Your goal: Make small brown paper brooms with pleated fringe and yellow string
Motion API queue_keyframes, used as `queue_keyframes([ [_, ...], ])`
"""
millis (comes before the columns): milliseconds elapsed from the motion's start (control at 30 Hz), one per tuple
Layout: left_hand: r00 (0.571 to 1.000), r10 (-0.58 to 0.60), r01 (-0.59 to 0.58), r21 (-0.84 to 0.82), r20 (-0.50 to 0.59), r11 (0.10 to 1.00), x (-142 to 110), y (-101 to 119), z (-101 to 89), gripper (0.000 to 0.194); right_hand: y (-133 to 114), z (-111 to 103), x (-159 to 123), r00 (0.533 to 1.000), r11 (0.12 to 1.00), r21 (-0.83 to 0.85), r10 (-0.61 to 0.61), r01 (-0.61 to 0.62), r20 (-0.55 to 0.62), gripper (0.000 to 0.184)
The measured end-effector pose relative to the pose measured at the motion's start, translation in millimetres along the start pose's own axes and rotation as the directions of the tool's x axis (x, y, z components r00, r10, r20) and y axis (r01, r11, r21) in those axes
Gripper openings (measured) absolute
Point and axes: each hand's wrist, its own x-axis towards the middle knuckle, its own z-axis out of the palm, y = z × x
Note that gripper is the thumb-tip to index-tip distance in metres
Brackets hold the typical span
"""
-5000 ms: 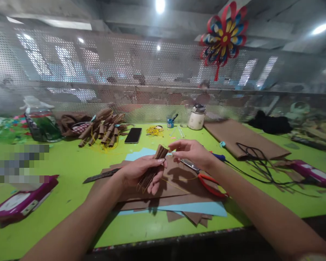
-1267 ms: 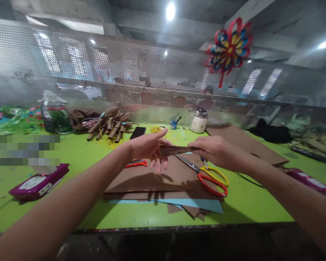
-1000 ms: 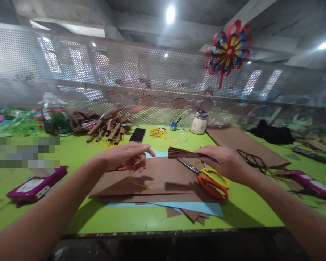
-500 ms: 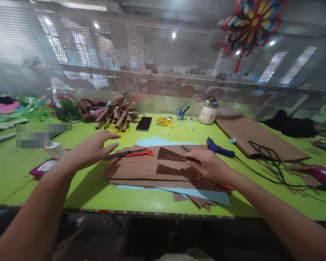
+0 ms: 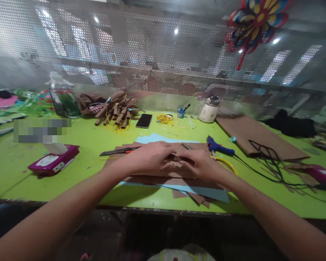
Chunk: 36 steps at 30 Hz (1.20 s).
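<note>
My left hand (image 5: pixel 158 156) and my right hand (image 5: pixel 200 163) meet over a stack of brown paper (image 5: pixel 149 172). Both are closed on a small pleated strip of brown paper (image 5: pixel 176 158), mostly hidden by the fingers. Scissors (image 5: pixel 116 151) with dark blades lie on the stack to the left, their red handle partly behind my left hand. A grey metal tip (image 5: pixel 186 145) shows just behind my right hand. Light blue sheets (image 5: pixel 218 196) stick out from under the brown ones.
A blue glue gun (image 5: pixel 220 148) with a black cord lies to the right, near a folded brown sheet (image 5: pixel 250 139). Behind are rolled brown paper tubes (image 5: pixel 119 116), a phone (image 5: pixel 144 121), yellow string (image 5: pixel 164 119) and a white bottle (image 5: pixel 209 110). A purple box (image 5: pixel 53 161) stands left.
My left hand has come right and down from above the scissors to close on the pleated paper. My right hand keeps its hold, and the pleats are now mostly covered.
</note>
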Motion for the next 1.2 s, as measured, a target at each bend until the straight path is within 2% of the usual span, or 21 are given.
queue_keyframes([
  [133, 0.998, -0.025, 0.020, 0.094, 0.052, 0.995, 12.3, 3.5, 4.6, 0.026, -5.0, 2.0, 7.0, 1.000, 0.996, 0.088, -0.014, 0.013, 0.013, 0.026],
  [200, 0.996, -0.067, 0.057, 0.146, 0.063, 0.988, 15.4, 0.4, 4.6, 0.021, -5.5, 3.9, 11.0, 0.999, 0.991, 0.125, 0.049, -0.049, 0.008, 0.022],
  [267, 0.993, -0.098, 0.088, 0.160, 0.061, 0.983, 15.3, -4.2, 3.7, 0.019, -3.1, 5.6, 14.0, 0.986, 0.971, 0.170, 0.168, -0.167, 0.013, 0.022],
  [400, 0.988, -0.143, 0.135, 0.136, 0.054, 0.981, 9.6, -13.0, 2.6, 0.017, 7.8, 1.8, 12.3, 0.928, 0.905, 0.217, 0.339, -0.367, 0.156, 0.035],
  [533, 0.983, -0.179, 0.173, 0.125, 0.042, 0.977, 5.3, -18.9, 6.5, 0.019, 18.6, -17.7, -1.9, 0.870, 0.838, 0.275, 0.391, -0.471, 0.299, 0.036],
  [600, 0.980, -0.195, 0.189, 0.122, 0.038, 0.974, 5.1, -22.3, 8.8, 0.020, 24.7, -31.9, -11.8, 0.856, 0.844, 0.241, 0.389, -0.479, 0.341, 0.035],
  [767, 0.973, -0.222, 0.217, 0.077, 0.060, 0.973, 4.6, -31.3, 10.9, 0.024, 46.2, -68.8, -39.6, 0.844, 0.887, 0.000, 0.439, -0.461, 0.308, 0.034],
  [900, 0.969, -0.245, 0.243, 0.062, 0.027, 0.968, 0.9, -34.2, 14.3, 0.027, 57.2, -92.7, -65.7, 0.835, 0.891, -0.018, 0.431, -0.453, 0.341, 0.034],
  [1067, 0.972, -0.225, 0.223, 0.039, 0.061, 0.974, 3.1, -39.7, 19.9, 0.029, 66.2, -107.0, -91.5, 0.780, 0.860, -0.050, 0.485, -0.508, 0.395, 0.037],
  [1200, 0.977, -0.199, 0.196, 0.045, 0.081, 0.980, 7.5, -45.8, 22.0, 0.031, 87.3, -112.7, -102.9, 0.724, 0.795, -0.162, 0.601, -0.584, 0.340, 0.044],
])
